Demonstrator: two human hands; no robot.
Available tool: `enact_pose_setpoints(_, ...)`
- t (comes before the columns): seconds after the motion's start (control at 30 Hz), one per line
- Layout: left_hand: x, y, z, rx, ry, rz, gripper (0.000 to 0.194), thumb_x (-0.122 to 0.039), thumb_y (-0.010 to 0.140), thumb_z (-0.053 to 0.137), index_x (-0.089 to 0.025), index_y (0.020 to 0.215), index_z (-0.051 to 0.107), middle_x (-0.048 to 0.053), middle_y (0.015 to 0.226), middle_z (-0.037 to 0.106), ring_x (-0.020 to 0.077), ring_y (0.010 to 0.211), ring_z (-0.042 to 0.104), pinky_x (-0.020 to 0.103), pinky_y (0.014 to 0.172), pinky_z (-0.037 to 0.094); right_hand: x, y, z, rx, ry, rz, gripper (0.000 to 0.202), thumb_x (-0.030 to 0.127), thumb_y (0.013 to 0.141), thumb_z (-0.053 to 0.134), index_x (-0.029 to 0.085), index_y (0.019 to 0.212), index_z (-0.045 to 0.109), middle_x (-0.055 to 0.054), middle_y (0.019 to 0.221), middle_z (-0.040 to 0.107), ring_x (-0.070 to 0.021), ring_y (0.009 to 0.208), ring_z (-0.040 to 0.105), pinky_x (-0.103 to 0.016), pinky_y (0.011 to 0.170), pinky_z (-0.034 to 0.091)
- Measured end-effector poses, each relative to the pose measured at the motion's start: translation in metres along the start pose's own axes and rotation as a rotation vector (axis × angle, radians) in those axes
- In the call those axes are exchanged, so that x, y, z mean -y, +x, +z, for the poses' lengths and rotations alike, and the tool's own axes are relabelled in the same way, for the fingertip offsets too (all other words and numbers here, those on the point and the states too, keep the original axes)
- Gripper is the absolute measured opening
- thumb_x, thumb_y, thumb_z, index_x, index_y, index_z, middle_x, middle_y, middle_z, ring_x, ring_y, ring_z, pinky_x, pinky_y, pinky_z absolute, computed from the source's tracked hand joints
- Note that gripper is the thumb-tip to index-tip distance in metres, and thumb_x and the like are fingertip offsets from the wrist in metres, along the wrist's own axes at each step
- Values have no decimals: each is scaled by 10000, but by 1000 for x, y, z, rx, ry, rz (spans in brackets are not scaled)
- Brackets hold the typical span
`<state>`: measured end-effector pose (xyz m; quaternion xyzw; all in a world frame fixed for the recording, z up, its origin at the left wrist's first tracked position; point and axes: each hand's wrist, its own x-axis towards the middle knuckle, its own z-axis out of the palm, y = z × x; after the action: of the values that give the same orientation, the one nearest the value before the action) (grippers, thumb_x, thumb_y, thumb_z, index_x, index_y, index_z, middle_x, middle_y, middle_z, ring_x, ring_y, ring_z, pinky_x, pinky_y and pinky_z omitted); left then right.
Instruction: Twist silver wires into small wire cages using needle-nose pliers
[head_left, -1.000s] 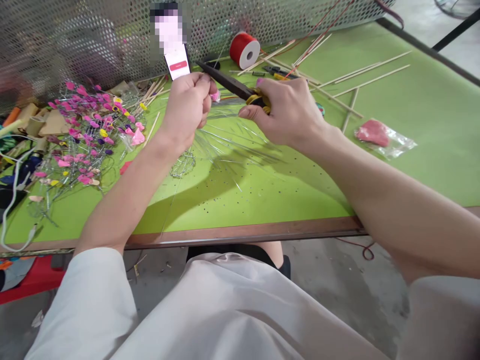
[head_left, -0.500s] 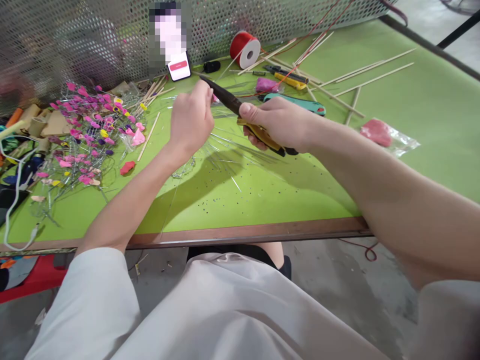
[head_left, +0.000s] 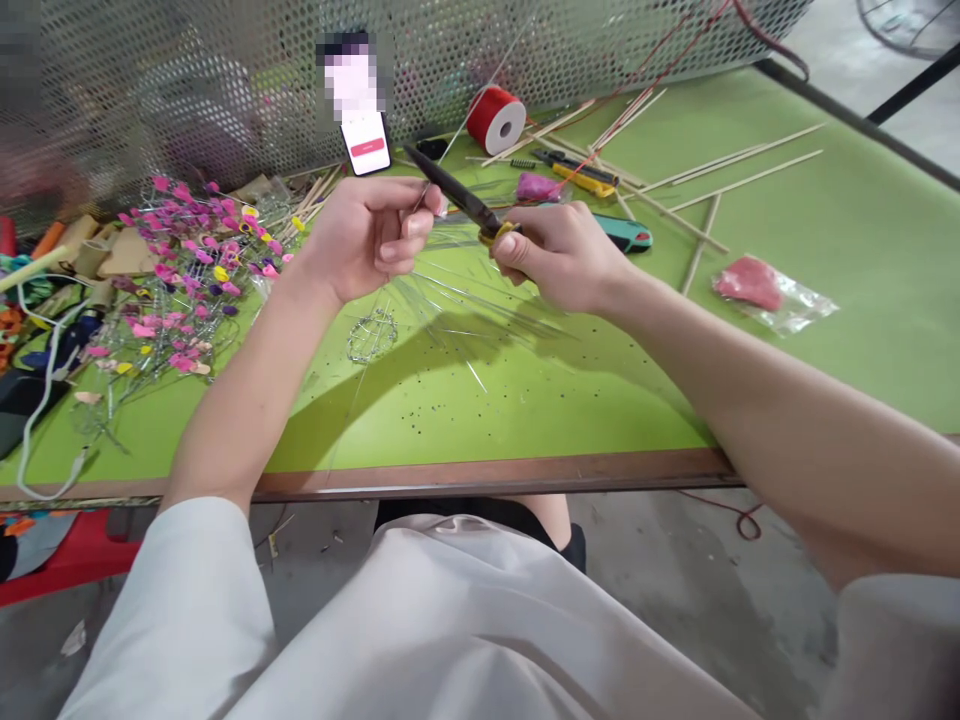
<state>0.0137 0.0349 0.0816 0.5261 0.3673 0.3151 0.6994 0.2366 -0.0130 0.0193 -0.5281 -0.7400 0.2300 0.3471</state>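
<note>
Head view: left hand (head_left: 364,232) now looser

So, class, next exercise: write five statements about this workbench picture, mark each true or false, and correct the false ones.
1. The right hand grips a tool with a dark, pointed end. True.
2. The left hand lies flat on the table. False: the left hand is raised with bent fingers and holds a thin strand.
3. The red spool is at the table's front edge. False: the red spool is near the perforated panel.
4. A phone with a lit screen is left of the spool. True.
5. The clear packet with pink contents is left of both hands. False: the clear packet is to their right.
</note>
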Motion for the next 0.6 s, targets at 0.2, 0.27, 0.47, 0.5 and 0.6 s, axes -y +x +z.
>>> enact_pose_setpoints(0.2, 3, -9, 4, -108, 171, -34, 388, -153, 1081, 522, -139, 702, 606, -63, 563, 427, -27, 346, 274, 161, 441, 208, -2, -1, -5, -18, -66, -95, 772, 1050, 807, 379, 285, 711, 415, -16, 664, 409, -215, 673, 343, -381, 717, 277)
enact_pose_setpoints(0.27, 5, -9, 2, -68, 155, -46, 399, -123, 1063, 534, -137, 671, 611, -46, 549, 477, -19, 346, 305, 167, 434, 211, -3, -2, -5, 2, -51, -111, 746, 1031, 813, 404, 291, 716, 408, -27, 691, 434, -226, 697, 353, -398, 740, 287)
enact_pose_setpoints(0.47, 15, -7, 2, -14, 44, -53, 414, -160, 1033, 567, -152, 626, 643, -13, 527, 538, 17, 368, 366, 197, 408, 238, -10, -4, -8, 2, -4, -146, 653, 940, 896, 448, 309, 734, 414, -32, 733, 450, -234, 741, 361, -415, 791, 305)
enact_pose_setpoints(0.5, 17, -6, 2, -3, 26, -52, 429, -162, 1037, 543, -153, 620, 645, -15, 510, 522, 18, 360, 341, 198, 402, 228, -12, -3, -9, 5, -19, -169, 656, 942, 902, 441, 307, 738, 407, -28, 731, 444, -228, 731, 357, -415, 786, 301)
enact_pose_setpoints(0.6, 20, -3, 3, 45, -5, -33, 472, -109, 1043, 477, -134, 604, 649, -25, 457, 447, 10, 349, 287, 179, 399, 186, -14, -1, -10, 9, -47, -201, 683, 957, 905, 422, 297, 734, 392, -21, 716, 434, -211, 700, 340, -409, 764, 286)
